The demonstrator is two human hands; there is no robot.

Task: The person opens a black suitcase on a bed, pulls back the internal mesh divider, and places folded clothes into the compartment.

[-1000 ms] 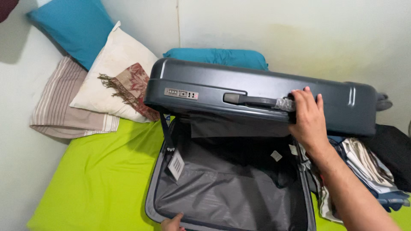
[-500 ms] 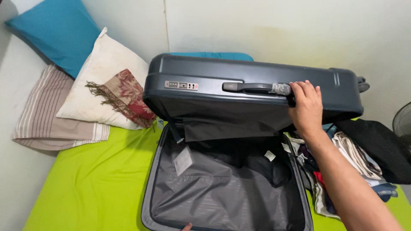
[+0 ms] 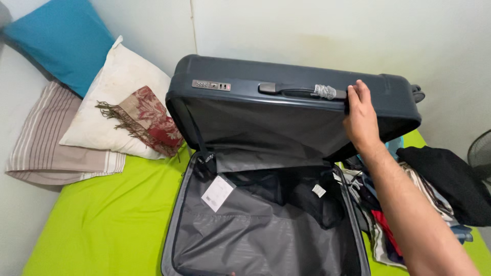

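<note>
One suitcase [image 3: 286, 168] lies open, with one handle [image 3: 302, 92] and one lock [image 3: 211, 85] on its raised lid. One white tag [image 3: 218, 192] hangs inside. Three pillows lean at the wall: one blue [image 3: 61, 43], one white [image 3: 110, 110], one striped [image 3: 48, 143]. One fringed red cloth [image 3: 148, 120]. One hand [image 3: 362, 120] shows. One clothes pile [image 3: 409, 199]. One fan [image 3: 481, 156].

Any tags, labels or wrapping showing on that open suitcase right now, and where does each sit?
Hang tag: white rectangle, tilted, hanging inside the suitcase at the left of the grey lining.
Small label: white square on the dark inner pocket, right of centre.
Plastic wrap: clear, crinkled, around the right end of the lid handle, beside the right hand.
</note>
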